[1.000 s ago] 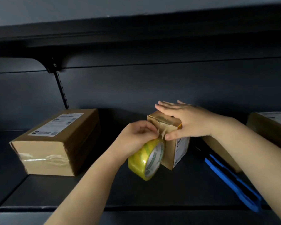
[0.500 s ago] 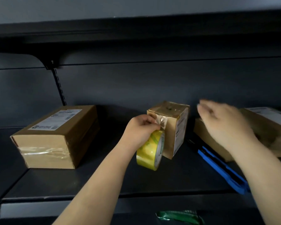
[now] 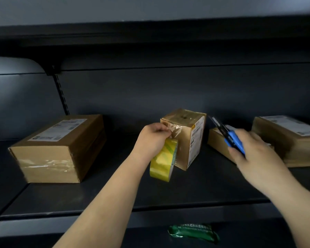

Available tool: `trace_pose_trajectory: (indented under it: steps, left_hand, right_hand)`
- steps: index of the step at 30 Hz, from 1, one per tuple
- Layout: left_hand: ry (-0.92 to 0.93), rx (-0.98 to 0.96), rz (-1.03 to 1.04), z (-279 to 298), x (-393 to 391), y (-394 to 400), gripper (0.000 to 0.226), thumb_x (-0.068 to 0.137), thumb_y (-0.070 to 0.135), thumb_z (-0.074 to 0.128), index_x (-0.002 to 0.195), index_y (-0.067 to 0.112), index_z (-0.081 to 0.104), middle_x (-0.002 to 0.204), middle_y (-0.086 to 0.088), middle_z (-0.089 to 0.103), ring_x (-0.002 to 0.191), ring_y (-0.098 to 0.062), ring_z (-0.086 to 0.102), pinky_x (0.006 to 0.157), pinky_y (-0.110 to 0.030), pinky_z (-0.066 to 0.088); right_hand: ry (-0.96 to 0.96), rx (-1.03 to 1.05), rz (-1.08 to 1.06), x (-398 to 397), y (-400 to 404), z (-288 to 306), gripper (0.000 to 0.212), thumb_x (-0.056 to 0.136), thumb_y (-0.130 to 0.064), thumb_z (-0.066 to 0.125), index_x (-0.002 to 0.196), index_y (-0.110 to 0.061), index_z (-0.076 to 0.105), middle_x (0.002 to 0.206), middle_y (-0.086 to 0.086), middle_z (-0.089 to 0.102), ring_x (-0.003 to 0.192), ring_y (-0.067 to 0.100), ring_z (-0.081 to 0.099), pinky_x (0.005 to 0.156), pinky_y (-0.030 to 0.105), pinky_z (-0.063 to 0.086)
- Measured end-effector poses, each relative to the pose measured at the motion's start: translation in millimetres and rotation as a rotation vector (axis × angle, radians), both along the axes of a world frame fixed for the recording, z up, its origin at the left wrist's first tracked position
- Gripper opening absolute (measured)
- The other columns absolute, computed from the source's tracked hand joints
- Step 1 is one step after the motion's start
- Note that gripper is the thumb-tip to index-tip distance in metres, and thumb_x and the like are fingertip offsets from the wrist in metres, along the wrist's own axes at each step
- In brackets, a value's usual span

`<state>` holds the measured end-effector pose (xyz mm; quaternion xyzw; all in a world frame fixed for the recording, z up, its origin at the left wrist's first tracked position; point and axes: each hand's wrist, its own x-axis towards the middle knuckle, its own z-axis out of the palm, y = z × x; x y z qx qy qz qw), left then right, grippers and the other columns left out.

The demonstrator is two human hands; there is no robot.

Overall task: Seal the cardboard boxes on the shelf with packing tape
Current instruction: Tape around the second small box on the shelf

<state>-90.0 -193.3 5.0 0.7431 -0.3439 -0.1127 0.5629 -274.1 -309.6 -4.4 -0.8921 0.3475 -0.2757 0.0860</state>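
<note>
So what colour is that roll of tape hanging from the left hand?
Yellow with green stripes: the tape roll, held by the left hand, shows best in the head view.

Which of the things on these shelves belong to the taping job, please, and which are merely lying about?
In use: tape roll held by the left hand; small box; blue cutter in the right hand; large taped box; the right-side boxes.
Lying about: green packet below.

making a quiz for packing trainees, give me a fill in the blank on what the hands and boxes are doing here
1. The left hand holds a roll of ____ tape against the small upright box.
2. The right hand holds a ____ cutter.
3. The large box at the far left has ____ across its front end.

Missing words: yellow; blue; clear tape
</note>
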Motion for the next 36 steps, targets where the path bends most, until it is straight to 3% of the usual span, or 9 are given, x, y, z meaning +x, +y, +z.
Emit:
trace_pose_trajectory:
  steps: [8,16,19,22,24,26,31,34,36]
  left_hand:
    - [-0.022,0.01,0.037,-2,2,-3,0.026,0.086,0.014,0.057,0.063,0.024,0.063,0.076,-0.002,0.066,0.08,-0.022,0.062,0.077,-0.036,0.049]
    - [-0.101,0.029,0.029,3,10,-3,0.032,0.085,0.007,0.052,0.059,0.025,0.058,0.067,0.006,0.06,0.068,-0.013,0.057,0.062,-0.019,0.044]
    - [-0.173,0.066,0.052,4,14,-2,0.03,0.084,0.009,0.05,0.059,0.026,0.055,0.069,-0.001,0.066,0.074,-0.025,0.066,0.071,-0.036,0.052]
    - [-0.166,0.075,0.055,-3,17,0,0.025,0.084,0.013,0.055,0.063,0.027,0.057,0.072,-0.003,0.066,0.076,-0.026,0.067,0.076,-0.041,0.052]
    - [-0.148,0.071,0.058,-8,16,-1,0.022,0.083,0.015,0.057,0.065,0.027,0.057,0.072,-0.003,0.066,0.076,-0.026,0.067,0.075,-0.04,0.052]
    - [-0.132,0.057,0.057,-10,14,-2,0.022,0.083,0.015,0.058,0.066,0.028,0.058,0.071,-0.002,0.066,0.077,-0.025,0.067,0.075,-0.04,0.052]
    - [-0.108,0.028,0.048,-10,12,0,0.021,0.084,0.015,0.059,0.068,0.029,0.06,0.076,-0.005,0.068,0.079,-0.025,0.066,0.078,-0.043,0.052]
    - [-0.117,0.025,0.054,-11,12,-1,0.02,0.084,0.016,0.059,0.069,0.029,0.06,0.076,-0.005,0.068,0.078,-0.027,0.067,0.078,-0.046,0.051]
    - [-0.13,0.031,0.063,-11,13,-2,0.019,0.084,0.017,0.059,0.069,0.029,0.06,0.077,-0.006,0.069,0.078,-0.027,0.066,0.077,-0.044,0.052]
  right_hand:
    - [0.424,-0.445,0.181,26,47,42,0.041,0.089,-0.014,0.047,0.123,-0.027,0.028,0.07,-0.007,0.036,0.068,0.016,0.048,0.045,0.024,0.025]
    - [0.488,-0.456,0.117,26,44,41,0.046,0.088,-0.009,0.043,0.13,-0.027,0.033,0.086,-0.004,0.05,0.082,0.017,0.055,0.047,0.025,0.028]
    - [0.516,-0.241,0.232,7,32,39,0.031,0.092,-0.021,0.047,0.12,-0.035,0.043,0.083,-0.009,0.053,0.071,0.007,0.053,0.049,0.023,0.035]
    - [0.074,0.393,0.331,-9,17,33,0.013,0.091,-0.032,0.051,0.1,-0.041,0.051,0.064,-0.001,0.065,0.059,0.006,0.063,0.046,0.017,0.047]
    - [-0.096,0.569,0.21,-6,-2,18,0.007,0.09,-0.032,0.052,0.091,-0.028,0.058,0.064,0.005,0.068,0.063,0.017,0.067,0.059,0.034,0.055]
    - [0.062,0.509,0.085,5,-11,-4,0.017,0.092,-0.032,0.051,0.089,-0.017,0.06,0.08,0.007,0.065,0.077,0.021,0.062,0.071,0.035,0.05]
    - [0.386,0.211,-0.075,24,-20,-28,0.028,0.094,-0.036,0.047,0.075,-0.016,0.053,0.072,-0.001,0.052,0.067,0.013,0.053,0.051,0.026,0.036]
    - [0.048,-0.14,-0.064,28,-17,-3,0.051,0.088,-0.056,0.036,0.106,-0.016,0.061,0.081,-0.004,0.061,0.073,0.015,0.059,0.056,0.022,0.04]
    - [-0.189,-0.227,0.152,42,-8,21,0.078,0.078,-0.075,0.024,0.134,-0.024,0.043,0.119,-0.002,0.062,0.105,0.02,0.059,0.079,0.028,0.045]
